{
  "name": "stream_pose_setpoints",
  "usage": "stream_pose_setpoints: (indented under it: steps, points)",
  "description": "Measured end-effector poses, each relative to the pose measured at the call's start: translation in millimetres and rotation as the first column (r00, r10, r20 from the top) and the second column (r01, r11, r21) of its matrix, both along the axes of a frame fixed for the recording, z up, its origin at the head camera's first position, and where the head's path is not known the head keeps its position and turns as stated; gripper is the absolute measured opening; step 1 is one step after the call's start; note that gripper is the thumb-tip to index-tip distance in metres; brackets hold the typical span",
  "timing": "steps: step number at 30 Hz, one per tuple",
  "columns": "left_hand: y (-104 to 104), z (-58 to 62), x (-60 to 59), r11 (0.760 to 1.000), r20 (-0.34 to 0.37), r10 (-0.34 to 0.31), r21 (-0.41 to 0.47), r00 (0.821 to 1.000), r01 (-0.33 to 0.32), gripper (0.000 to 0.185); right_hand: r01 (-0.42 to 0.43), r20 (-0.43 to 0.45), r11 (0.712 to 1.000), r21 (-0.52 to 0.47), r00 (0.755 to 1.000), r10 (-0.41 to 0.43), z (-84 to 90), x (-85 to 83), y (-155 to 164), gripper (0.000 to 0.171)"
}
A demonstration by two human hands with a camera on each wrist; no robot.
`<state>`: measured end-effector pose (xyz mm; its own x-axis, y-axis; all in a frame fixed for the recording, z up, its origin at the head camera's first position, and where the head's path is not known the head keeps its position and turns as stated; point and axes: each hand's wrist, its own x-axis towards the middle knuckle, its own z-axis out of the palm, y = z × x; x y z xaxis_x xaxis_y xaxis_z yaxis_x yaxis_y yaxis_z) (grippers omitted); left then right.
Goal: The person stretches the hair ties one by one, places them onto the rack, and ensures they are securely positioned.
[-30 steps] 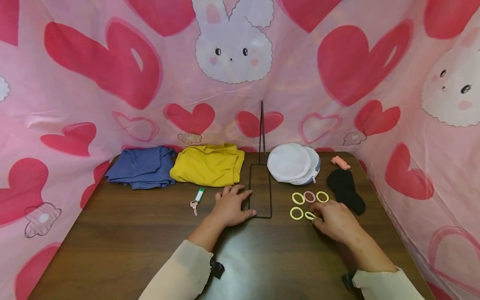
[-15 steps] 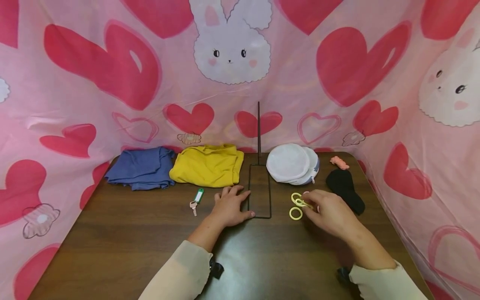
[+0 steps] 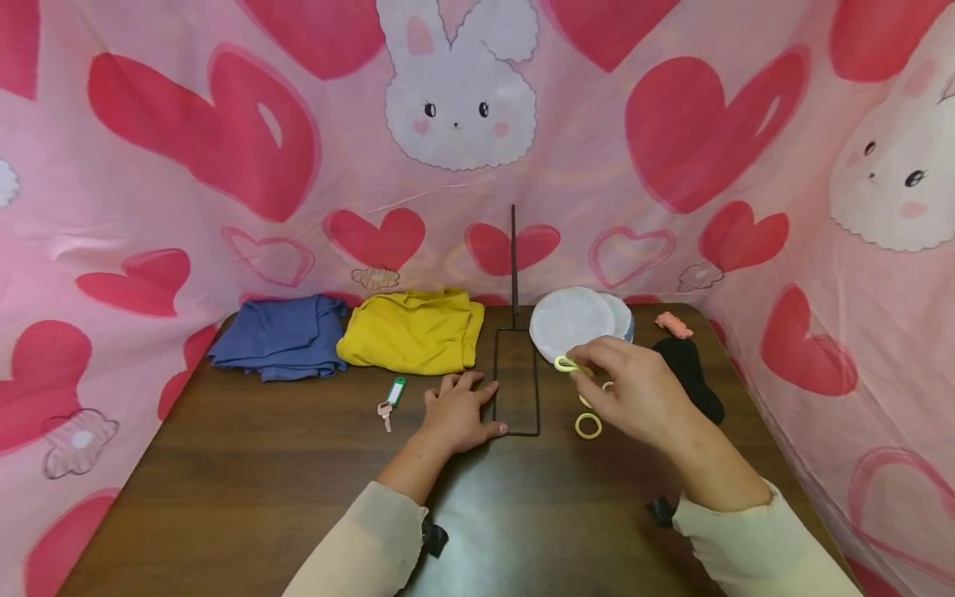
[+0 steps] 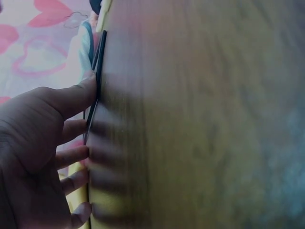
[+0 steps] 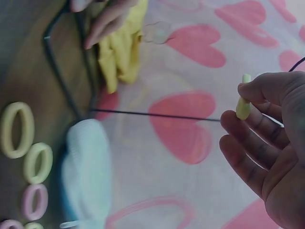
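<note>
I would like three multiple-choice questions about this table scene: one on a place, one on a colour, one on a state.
1. Where does the small key with the green tag lie?
A. left of the left hand
B. on the white round pouch
C. on the blue cloth

2. What colour is the hair ring that the right hand holds?
A. black
B. yellow
C. blue

3. How is the left hand?
A. lifted in the air
B. resting flat beside the black wire stand's base
C. gripping the yellow cloth

Answers:
1 A: the key lies left of the left hand.
2 B: the right hand pinches the ring.
3 B: it rests by the stand.
</note>
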<state>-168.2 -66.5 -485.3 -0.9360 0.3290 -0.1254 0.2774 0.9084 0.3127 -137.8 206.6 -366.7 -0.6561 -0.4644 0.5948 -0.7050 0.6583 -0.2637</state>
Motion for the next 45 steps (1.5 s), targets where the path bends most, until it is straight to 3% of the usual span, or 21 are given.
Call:
stream_pose_setpoints:
  steps: [10,23,33,45]
  points:
    - [2,-2.7,-0.4,1.000,-0.011,0.001,-0.029,1.000,-0.002,0.079,-0.105,-0.117,0.992,-0.074,0.988,0.096,45.6,-4.9,-25,0.025]
    - [5,-0.5,-1.3,0.998,-0.010,0.029,-0.057,1.000,-0.030,0.081,-0.175,-0.166,0.979,-0.101,0.974,0.157,79.1,-4.5,-42,0.025]
    - [5,0.4,-1.7,0.999,0.000,0.022,-0.047,1.000,-0.022,0.082,-0.183,-0.191,0.979,-0.088,0.968,0.164,81.7,-12.2,-53,0.022]
    - [6,2.4,-1.6,0.997,0.008,0.011,-0.083,1.000,-0.011,0.083,-0.158,-0.173,0.982,-0.108,0.975,0.138,72.4,-44.4,-49,0.020]
